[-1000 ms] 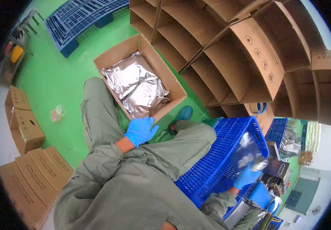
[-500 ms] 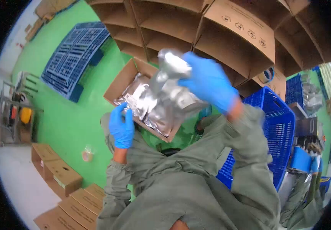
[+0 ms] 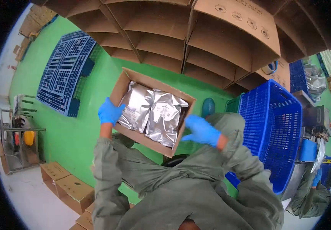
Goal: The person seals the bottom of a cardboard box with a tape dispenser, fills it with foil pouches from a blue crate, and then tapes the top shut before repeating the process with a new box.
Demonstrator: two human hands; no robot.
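An open cardboard box (image 3: 154, 147) sits tilted in front of my lap. Inside it, silver foil pouches (image 3: 163, 115) lie side by side, wrinkled and shiny, with small print on them. My left hand (image 3: 111, 112), in a blue glove, grips the box's left wall, with a finger reaching over the rim. At the opposite wall is my right hand (image 3: 202, 131), also gloved in blue. It is empty, thumb and fingers apart, with its fingertips right by the box's side.
Cardboard compartments (image 3: 156, 44) stand stacked ahead. Blue plastic crates (image 3: 267, 130) are at my right, beside a machine and another person's gloved hand (image 3: 317, 177). A blue pallet (image 3: 63, 73) lies on the green floor at left, with cardboard boxes (image 3: 67, 184) nearer me.
My right hand has let go of a foil pouch, which now lies in the box, and moved down to the box's right side. My left hand has taken hold of the left wall.
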